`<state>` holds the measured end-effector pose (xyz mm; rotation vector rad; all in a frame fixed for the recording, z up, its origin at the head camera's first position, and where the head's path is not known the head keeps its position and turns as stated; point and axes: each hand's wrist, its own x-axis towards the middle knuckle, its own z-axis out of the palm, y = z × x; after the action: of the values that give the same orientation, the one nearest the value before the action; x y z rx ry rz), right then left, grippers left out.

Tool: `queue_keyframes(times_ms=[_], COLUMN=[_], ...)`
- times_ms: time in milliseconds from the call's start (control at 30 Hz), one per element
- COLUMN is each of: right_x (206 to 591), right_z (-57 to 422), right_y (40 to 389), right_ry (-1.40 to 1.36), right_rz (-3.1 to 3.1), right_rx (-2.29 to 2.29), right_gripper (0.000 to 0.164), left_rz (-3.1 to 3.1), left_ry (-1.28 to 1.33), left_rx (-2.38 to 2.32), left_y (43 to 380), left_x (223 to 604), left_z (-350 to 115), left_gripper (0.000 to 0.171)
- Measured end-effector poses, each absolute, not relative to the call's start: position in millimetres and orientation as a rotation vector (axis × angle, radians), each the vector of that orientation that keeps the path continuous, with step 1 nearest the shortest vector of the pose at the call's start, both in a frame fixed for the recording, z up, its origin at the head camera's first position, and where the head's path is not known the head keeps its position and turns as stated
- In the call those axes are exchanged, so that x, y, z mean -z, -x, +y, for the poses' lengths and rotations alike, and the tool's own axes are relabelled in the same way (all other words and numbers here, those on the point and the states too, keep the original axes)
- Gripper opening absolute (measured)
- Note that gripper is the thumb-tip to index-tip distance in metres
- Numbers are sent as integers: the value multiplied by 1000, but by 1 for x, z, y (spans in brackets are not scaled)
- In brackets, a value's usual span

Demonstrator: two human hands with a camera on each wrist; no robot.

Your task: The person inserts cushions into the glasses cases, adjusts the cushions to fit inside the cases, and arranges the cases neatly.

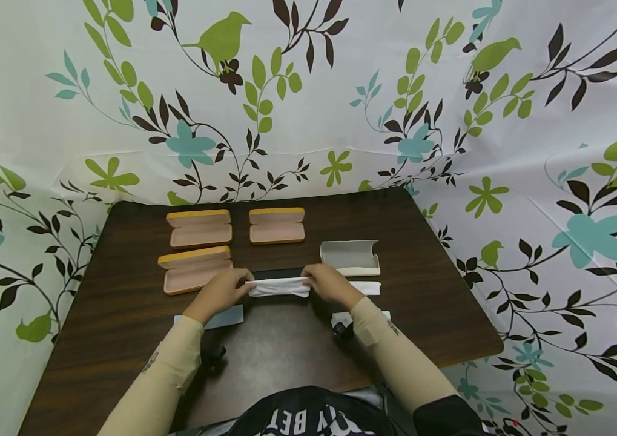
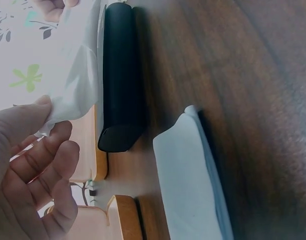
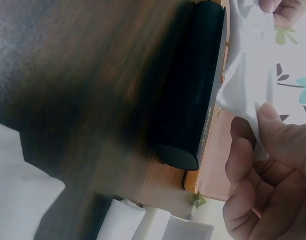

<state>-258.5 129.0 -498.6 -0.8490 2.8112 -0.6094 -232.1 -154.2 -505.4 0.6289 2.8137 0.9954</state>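
Work surface: a dark wood-grain table (image 1: 422, 303) carries all items listed below, except the sheet in hand.

Cases: three pink-lined cases stand open, namely the rear left case (image 1: 199, 236), the front left case (image 1: 196, 280) and the rear centre case (image 1: 277, 233). A pale case (image 1: 349, 255) lies open at the right. Between the front left case and the pale case, a black case (image 2: 122, 70) lies lengthwise across the table.

Hands: the left hand (image 1: 220, 295) pinches one end of the sheet between thumb and fingertips, its remaining fingers loosely bent. The right hand (image 1: 333, 283) pinches the opposite end likewise.

Sheet: the held cloth (image 1: 279, 287), white, spans the gap between the hands, beside the black case. Its lower edge may or may not touch that case; the wrist views do not settle this. Step in hand, as judged: straightening or folding the cloth. The next move calls for an even pull on both ends, then bringing the edges together without creasing.

Other cloths: a light-blue cloth (image 2: 192, 180) lies near the left arm. A far white cloth (image 1: 367, 288) and a near white cloth (image 3: 20, 195) lie on the right side.
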Motion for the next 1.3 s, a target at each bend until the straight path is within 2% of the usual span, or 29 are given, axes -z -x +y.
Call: queue_keyframes(times_ms=[700,1300], right_x=[498,501], right_z=[127,131], right_y=[287,312], right_ry=[723,401], right_rz=[2793,2441], right_rx=[789,1374], right_gripper=[11,19], left_rz=[2766,2312], left_ry=[-588,-181], left_rx=[-1116,-1653], left_y=[259,283], left_x=[495,497], left_z=[-157,-160], left_gripper=[12,30])
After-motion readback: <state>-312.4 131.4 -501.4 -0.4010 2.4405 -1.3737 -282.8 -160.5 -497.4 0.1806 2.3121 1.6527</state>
